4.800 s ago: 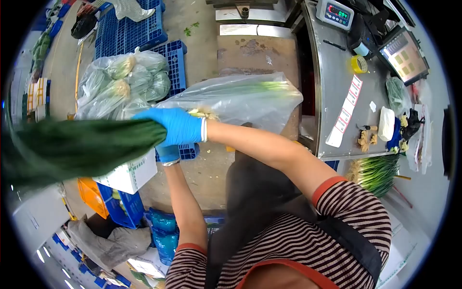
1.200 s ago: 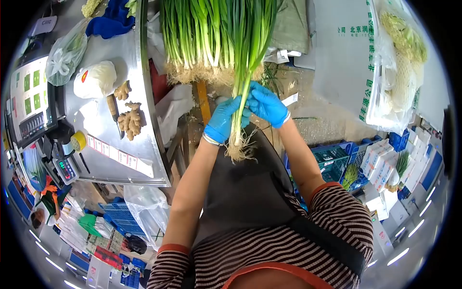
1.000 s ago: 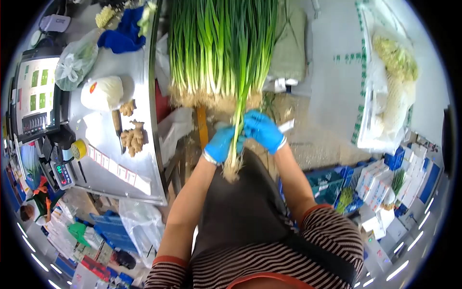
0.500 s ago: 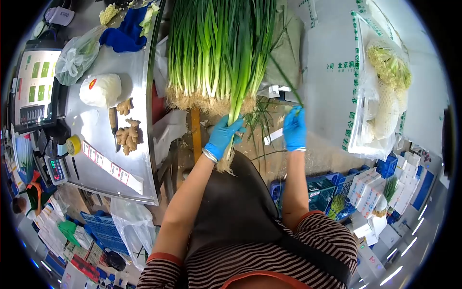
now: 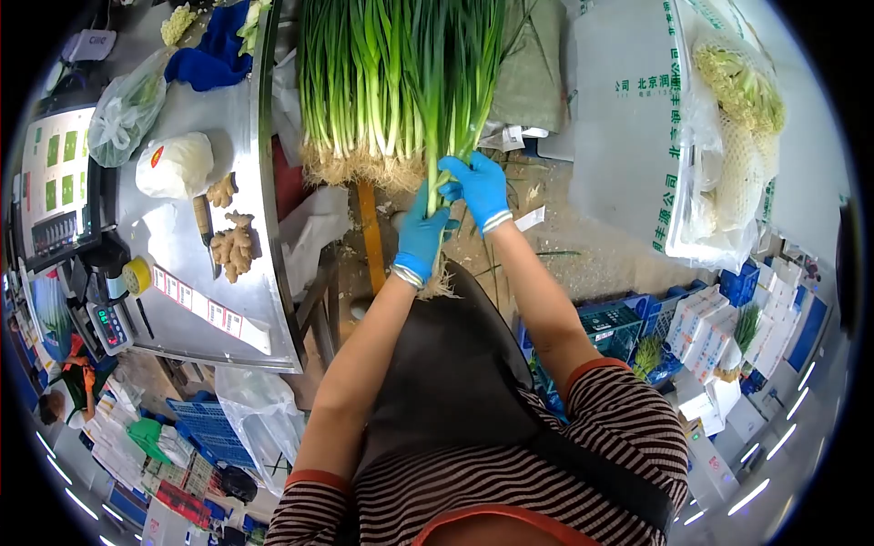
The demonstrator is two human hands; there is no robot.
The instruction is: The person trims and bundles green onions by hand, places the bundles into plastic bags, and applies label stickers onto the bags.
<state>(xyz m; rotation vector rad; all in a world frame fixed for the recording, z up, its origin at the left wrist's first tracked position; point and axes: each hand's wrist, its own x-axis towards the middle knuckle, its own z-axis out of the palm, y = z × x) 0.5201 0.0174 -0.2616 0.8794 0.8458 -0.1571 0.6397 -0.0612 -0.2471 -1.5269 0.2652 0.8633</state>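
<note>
My left hand (image 5: pixel 423 241), in a blue glove, is closed around the white lower stalks of some scallions (image 5: pixel 433 168). Their roots hang below that fist, over my dark apron. My right hand (image 5: pixel 481 191), also gloved in blue, is beside the same stalks just above the left. Its thumb and fingers are bent in against them, and the fingertips are partly hidden. Beyond both hands lies a thick pile of scallions (image 5: pixel 364 91), green leaves pointing away and pale roots towards me.
On the left, a steel table (image 5: pixel 173 300) bears ginger (image 5: pixel 233 247), a knife (image 5: pixel 202 218), a wrapped white vegetable (image 5: pixel 175 166) and a label strip (image 5: pixel 209 309). At right is a white printed sheet (image 5: pixel 619 136) with bagged vegetables (image 5: pixel 737 182). Blue crates (image 5: pixel 619 328) stand below. Leaf scraps litter the floor.
My right hand has moved left from the side, where it held a long green leaf, to the held stalks. That leaf is no longer in it. My left hand keeps its grip.
</note>
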